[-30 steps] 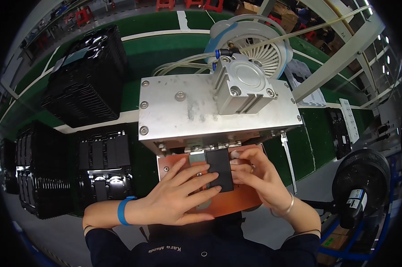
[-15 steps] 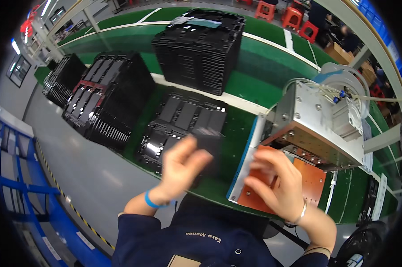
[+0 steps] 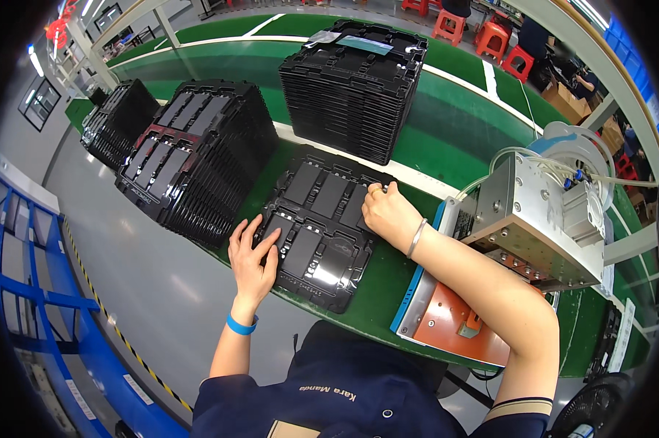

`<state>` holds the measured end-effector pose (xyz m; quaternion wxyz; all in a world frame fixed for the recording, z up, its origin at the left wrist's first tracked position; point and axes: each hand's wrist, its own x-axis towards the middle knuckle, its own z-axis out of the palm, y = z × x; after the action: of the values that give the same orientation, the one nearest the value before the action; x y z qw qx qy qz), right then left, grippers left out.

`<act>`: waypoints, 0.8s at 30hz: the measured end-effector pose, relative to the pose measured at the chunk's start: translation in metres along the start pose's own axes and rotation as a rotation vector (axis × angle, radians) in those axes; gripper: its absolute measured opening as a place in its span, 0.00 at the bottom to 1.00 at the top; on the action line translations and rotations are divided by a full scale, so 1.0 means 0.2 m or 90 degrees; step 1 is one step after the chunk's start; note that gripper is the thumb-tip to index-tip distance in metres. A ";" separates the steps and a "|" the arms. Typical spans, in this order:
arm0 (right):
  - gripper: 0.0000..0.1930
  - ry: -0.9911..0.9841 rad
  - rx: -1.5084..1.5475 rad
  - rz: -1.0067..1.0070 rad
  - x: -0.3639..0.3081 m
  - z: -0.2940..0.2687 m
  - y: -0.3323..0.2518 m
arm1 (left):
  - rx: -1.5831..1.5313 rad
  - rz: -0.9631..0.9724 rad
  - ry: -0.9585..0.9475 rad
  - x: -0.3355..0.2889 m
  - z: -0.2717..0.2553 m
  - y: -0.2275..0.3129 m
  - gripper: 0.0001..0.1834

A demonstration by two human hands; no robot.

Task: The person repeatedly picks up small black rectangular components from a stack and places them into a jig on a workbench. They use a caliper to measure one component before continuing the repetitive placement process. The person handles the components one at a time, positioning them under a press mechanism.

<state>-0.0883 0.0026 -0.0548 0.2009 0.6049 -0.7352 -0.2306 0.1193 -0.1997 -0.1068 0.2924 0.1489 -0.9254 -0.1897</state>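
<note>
A black plastic tray (image 3: 318, 296) lies on the green bench in front of me, with flat dark-grey rectangular pieces (image 3: 302, 252) in its pockets. One pocket at the near right has no grey piece and shows shiny black plastic. My left hand (image 3: 253, 261) rests at the tray's left edge, fingers spread, the fingertips touching a grey piece. My right hand (image 3: 393, 217) is at the tray's far right corner, its fingers curled and closed by the end piece. What lies between those fingertips is hidden.
Right of the tray stands a metal press fixture (image 3: 530, 219) with hoses and an orange base plate (image 3: 446, 321). Tall stacks of black trays stand at the left (image 3: 198, 164) and far side (image 3: 351, 95). A blue rack (image 3: 44, 299) is at far left, a black fan (image 3: 596, 409) at lower right.
My right hand has moved from over the orange plate to the tray's far right corner. My left hand has come down from above the tray to its left edge. The view has shifted slightly.
</note>
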 end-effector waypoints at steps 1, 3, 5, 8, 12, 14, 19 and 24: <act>0.09 0.000 -0.013 -0.004 0.00 0.00 0.00 | 0.004 0.007 0.002 -0.01 0.00 -0.01 0.17; 0.09 -0.013 -0.016 -0.011 0.00 -0.01 -0.01 | 0.010 0.024 0.003 -0.02 0.01 -0.03 0.16; 0.09 -0.011 -0.011 -0.004 -0.01 -0.05 0.01 | 0.011 0.032 0.006 -0.01 0.01 -0.04 0.17; 0.09 0.027 0.070 0.028 -0.06 -0.18 0.05 | 0.023 0.043 -0.002 0.01 0.01 -0.04 0.17; 0.14 0.209 0.218 0.118 -0.45 -0.54 0.11 | -0.008 0.052 -0.002 0.00 0.03 -0.10 0.20; 0.20 0.258 0.186 0.156 -0.75 -0.62 0.09 | -0.048 0.036 0.022 0.02 -0.04 -0.07 0.21; 0.22 0.168 0.211 0.383 -1.33 -0.63 -0.08 | -0.098 0.189 0.060 0.20 -0.14 0.25 0.26; 0.18 0.104 0.407 0.493 -1.35 -0.61 -0.18 | -0.227 0.566 -0.072 0.31 -0.10 0.70 0.24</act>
<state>0.0622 0.2506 0.0194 0.1333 0.3351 -0.9213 0.1454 0.0600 -0.1057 -0.0006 0.3152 -0.3243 -0.8668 -0.2101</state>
